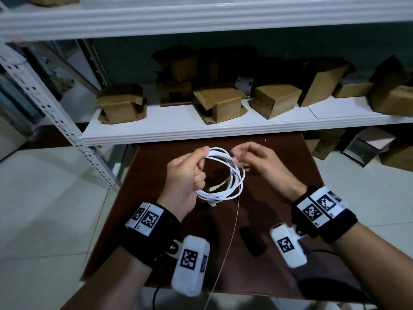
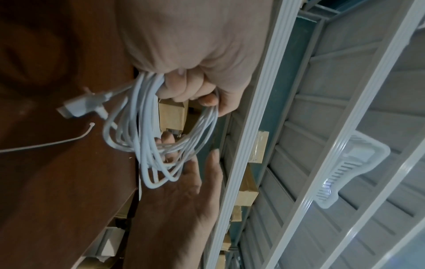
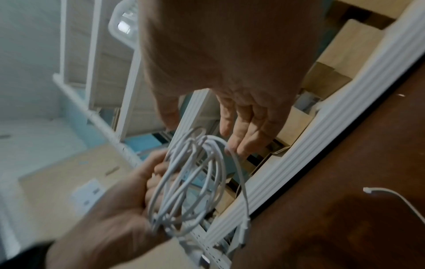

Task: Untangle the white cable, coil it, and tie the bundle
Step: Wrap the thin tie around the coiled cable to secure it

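Observation:
The white cable (image 1: 225, 175) is wound into a loose coil of several loops and held above the brown table (image 1: 279, 173). My left hand (image 1: 199, 166) grips the coil's left side in a fist, seen close up in the left wrist view as the bunched cable (image 2: 147, 127). A plug end (image 2: 76, 107) sticks out below the fist. My right hand (image 1: 239, 156) is at the coil's right side, its fingers fairly straight and thumb apart. Its fingertips (image 3: 239, 145) touch one strand of the coil (image 3: 190, 182). A thin white tie (image 1: 231, 233) lies on the table.
A white shelf (image 1: 201, 133) with several cardboard boxes (image 1: 219, 104) stands just beyond the table's far edge, its perforated post (image 1: 67, 128) at the left. A small black object (image 1: 252, 242) lies on the table near my right wrist. More boxes (image 1: 357, 148) sit on the floor at right.

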`<state>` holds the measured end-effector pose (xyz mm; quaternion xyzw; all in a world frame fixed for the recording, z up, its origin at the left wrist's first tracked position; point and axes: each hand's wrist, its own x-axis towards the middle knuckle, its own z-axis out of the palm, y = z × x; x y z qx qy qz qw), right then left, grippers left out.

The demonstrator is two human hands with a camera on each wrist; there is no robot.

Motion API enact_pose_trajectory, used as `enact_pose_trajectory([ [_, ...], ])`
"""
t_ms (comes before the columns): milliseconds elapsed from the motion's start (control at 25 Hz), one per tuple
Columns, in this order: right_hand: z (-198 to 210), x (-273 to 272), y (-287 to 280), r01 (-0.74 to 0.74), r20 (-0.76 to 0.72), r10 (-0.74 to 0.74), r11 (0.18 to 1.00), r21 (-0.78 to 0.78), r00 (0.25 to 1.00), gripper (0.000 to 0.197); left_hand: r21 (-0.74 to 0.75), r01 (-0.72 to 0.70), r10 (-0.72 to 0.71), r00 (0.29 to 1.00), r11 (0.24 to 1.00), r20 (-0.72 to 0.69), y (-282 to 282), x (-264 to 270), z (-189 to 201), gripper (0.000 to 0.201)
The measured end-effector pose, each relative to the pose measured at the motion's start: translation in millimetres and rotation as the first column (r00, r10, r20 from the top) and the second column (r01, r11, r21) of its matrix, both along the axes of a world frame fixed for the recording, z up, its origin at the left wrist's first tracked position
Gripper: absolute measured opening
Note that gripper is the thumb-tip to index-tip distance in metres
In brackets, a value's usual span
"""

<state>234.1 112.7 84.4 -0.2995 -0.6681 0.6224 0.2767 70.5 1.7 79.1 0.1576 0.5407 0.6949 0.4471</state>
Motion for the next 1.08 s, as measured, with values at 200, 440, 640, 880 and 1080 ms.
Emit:
enact_pose_trajectory([
  [200,-13,-4,-14,-0.175,0.157,0.127,0.921,0.348,0.979,0.071,-0.028,0.084,-0.087,0.983,0.996,-0.162,-2,10,0,0.046],
  [440,-47,-4,35,0.175,0.397,-0.290,0.938,0.300,0.871,0.035,0.003,-0.142,0.141,0.977,0.990,-0.160,-3,-31,14,0.046],
  [640,-89,-8,1,-0.305,0.935,-0.004,0.945,0.120,0.356,0.050,-0.009,-0.241,0.238,0.963,0.970,-0.127,-6,-49,9,0.043],
  [880,-101,-15,-14,-0.215,0.878,-0.212,0.920,0.327,0.428,0.054,-0.011,-0.187,0.183,0.974,0.982,-0.136,0,-41,4,0.046],
  [1080,-102,-11,-5,-0.207,0.878,-0.222,0.920,0.332,0.424,0.044,-0.028,-0.155,0.149,0.978,0.988,-0.148,0,-34,-1,0.046],
])
